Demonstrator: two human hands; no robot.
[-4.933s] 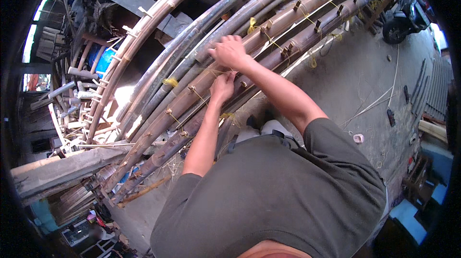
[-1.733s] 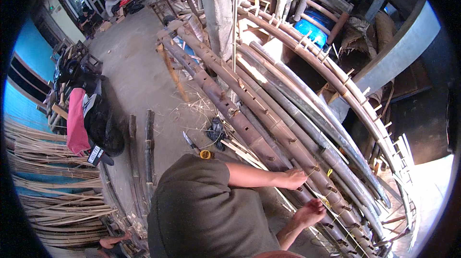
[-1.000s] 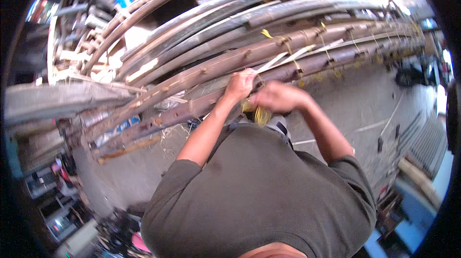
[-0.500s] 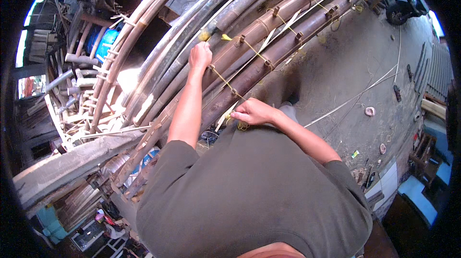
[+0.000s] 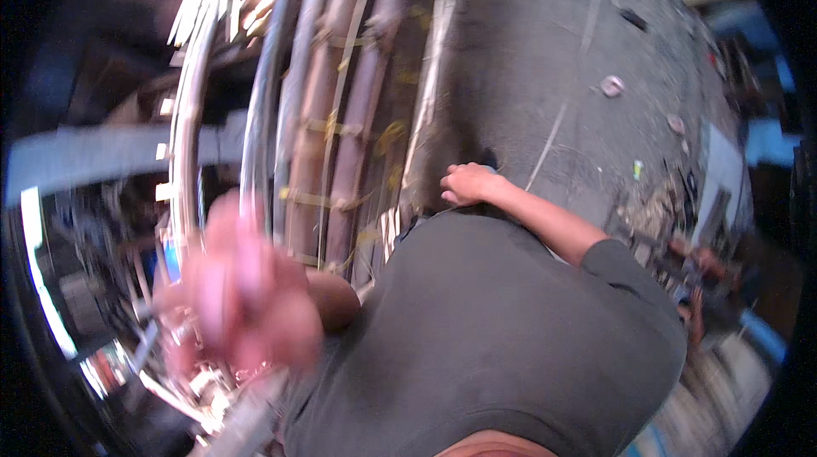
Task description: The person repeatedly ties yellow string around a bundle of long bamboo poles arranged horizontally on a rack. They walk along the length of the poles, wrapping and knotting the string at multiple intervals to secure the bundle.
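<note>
Lashed poles: we see two brown poles, the near-left one (image 5: pixel 309 162) and the purplish one (image 5: pixel 349 159), side by side left of the shirt (image 5: pixel 502 312), running up and away from us.
Yellow ties (image 5: pixel 330 127): we count at least three in place across the pair; these spans we judge done.
Untied stretches: we cannot tell how many remain, since blur and the left hand hide the lower ends.
Loose yellow loop (image 5: pixel 391 135): one, just right of the purplish pole.
Left hand (image 5: pixel 247 295): raised close to the camera, badly blurred; we cannot tell its grip.
Right hand (image 5: pixel 466 185): fingers loosely curled, in front of the waist; we cannot tell whether it pinches anything.
Pinkish rings (image 5: pixel 612 87): we count two on the floor (image 5: pixel 519 48).
</note>
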